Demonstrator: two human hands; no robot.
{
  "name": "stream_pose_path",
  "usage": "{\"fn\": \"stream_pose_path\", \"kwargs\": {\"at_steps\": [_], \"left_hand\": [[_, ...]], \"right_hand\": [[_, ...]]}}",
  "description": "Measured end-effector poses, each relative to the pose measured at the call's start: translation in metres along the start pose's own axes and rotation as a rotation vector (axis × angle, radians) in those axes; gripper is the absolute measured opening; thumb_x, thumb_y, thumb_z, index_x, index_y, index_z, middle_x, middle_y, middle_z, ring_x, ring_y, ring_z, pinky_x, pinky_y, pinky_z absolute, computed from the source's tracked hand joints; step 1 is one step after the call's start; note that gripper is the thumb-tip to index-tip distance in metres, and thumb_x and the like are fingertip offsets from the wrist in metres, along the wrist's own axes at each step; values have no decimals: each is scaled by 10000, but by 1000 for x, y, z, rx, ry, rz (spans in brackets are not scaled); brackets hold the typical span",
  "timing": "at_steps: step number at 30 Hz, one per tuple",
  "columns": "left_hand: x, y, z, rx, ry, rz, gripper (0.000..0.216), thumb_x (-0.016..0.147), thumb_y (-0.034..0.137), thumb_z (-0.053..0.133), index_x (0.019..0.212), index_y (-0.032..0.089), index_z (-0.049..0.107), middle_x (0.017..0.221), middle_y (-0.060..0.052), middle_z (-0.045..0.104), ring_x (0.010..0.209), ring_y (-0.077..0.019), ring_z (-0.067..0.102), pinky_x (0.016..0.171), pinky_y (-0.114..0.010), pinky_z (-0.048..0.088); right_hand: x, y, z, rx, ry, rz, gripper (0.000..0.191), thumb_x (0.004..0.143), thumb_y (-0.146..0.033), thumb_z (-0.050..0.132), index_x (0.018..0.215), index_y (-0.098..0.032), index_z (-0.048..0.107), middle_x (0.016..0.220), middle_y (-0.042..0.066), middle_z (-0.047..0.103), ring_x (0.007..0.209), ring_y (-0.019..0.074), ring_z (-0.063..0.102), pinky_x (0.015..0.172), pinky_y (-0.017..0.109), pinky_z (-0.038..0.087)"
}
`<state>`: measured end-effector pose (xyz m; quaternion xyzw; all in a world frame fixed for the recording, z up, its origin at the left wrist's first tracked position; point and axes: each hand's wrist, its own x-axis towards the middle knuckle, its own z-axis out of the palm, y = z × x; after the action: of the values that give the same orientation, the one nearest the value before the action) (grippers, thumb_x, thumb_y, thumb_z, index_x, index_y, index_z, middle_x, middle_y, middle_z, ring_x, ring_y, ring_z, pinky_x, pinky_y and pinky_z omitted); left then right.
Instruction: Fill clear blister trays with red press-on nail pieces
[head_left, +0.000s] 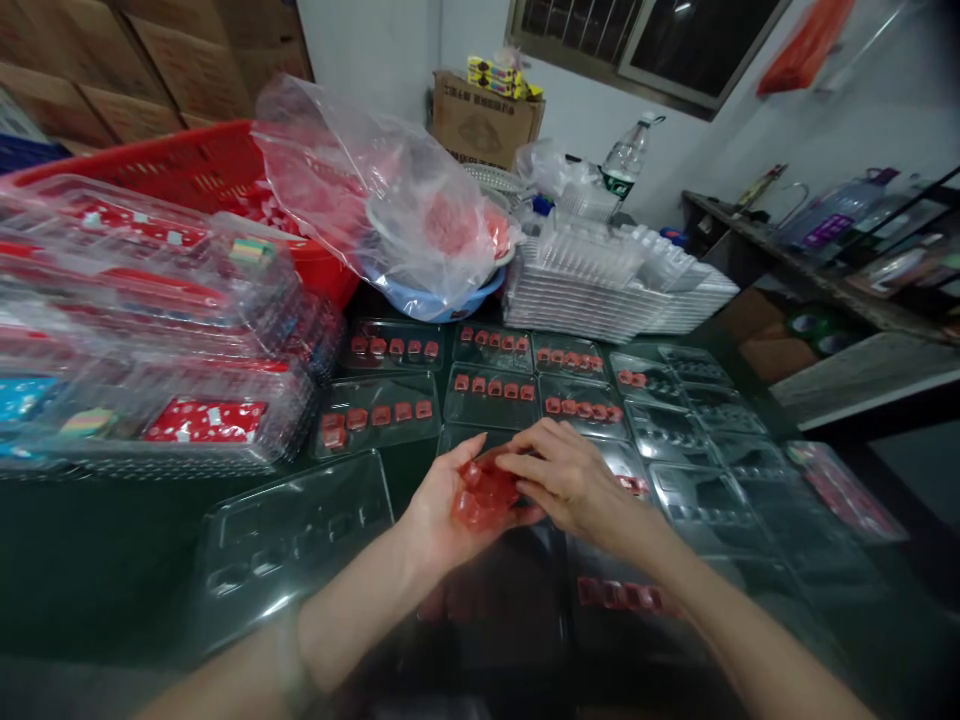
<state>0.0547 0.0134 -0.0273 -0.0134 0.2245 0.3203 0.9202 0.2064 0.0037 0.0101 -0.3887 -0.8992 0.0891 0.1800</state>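
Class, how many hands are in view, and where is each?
2: the left hand cups red pieces near the picture's centre; the right hand is beside it, at the pieces' right edge. No other hand shows.

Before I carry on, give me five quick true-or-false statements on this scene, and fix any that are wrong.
1. The left hand cups red pieces. True.
2. The right hand is stretched toward the water bottle. False: the right hand is at the pieces in the left palm.
3. The red basket is on the right. False: the red basket is on the left.
4. Yellow packs sit on a cardboard box. True.
5. The stacked trays stand on the floor. False: the stacked trays are on the table.
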Motion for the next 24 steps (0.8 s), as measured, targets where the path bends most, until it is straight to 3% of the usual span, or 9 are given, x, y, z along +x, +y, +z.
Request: {"fn": "stream_pose_path", "kwargs": {"at_steps": [7, 10, 12, 15, 20, 24], "left_hand": [[-1, -2, 4, 32, 24, -29, 301, 792, 340, 421, 839, 87, 578, 802, -115, 622, 768, -256, 584, 729, -490, 418], [-1, -2, 2, 117, 24, -1, 244, 772, 281, 462, 891, 103, 578, 858, -111, 610, 783, -244, 584, 649, -403, 458], [-2, -3, 0, 219, 36, 48, 208, 744, 237, 507, 891, 110, 582, 867, -99, 599, 734, -206, 588, 525, -282, 449], [-3, -6, -2, 387, 51, 135, 194, 708, 227, 569, 862, 111, 588, 821, -78, 581, 614, -138, 566, 376, -173, 333], [-5, -11, 3, 588, 96, 318, 216, 693, 254, 607, 862, 123, 575, 692, -42, 561, 491, -77, 498, 331, -143, 272], [-5, -14, 2, 693, 87, 406, 235, 709, 286, 594, 895, 146, 560, 574, -9, 529, 446, -68, 460, 330, -143, 265]], "right_hand": [[-14, 14, 10, 241, 93, 152, 159, 737, -104, 519, 869, -185, 551, 900, 44, 557, 858, 161, 476, 757, 315, 381], [-19, 16, 9, 401, 165, 256, 162, 749, -134, 518, 891, -206, 547, 885, 28, 570, 829, 145, 506, 728, 284, 401], [-22, 17, 8, 459, 184, 325, 137, 755, -176, 529, 885, -209, 556, 870, 21, 580, 798, 138, 523, 701, 266, 404], [-25, 18, 8, 514, 164, 422, 117, 766, -219, 525, 872, -203, 571, 838, 12, 587, 757, 129, 531, 661, 248, 398], [-26, 15, 14, 727, 125, 506, 149, 784, -266, 503, 877, -186, 589, 817, 17, 597, 754, 131, 534, 673, 257, 401], [-25, 11, 24, 977, 176, 574, 164, 761, -296, 537, 858, -169, 576, 764, 10, 579, 686, 112, 520, 610, 233, 401]]}}
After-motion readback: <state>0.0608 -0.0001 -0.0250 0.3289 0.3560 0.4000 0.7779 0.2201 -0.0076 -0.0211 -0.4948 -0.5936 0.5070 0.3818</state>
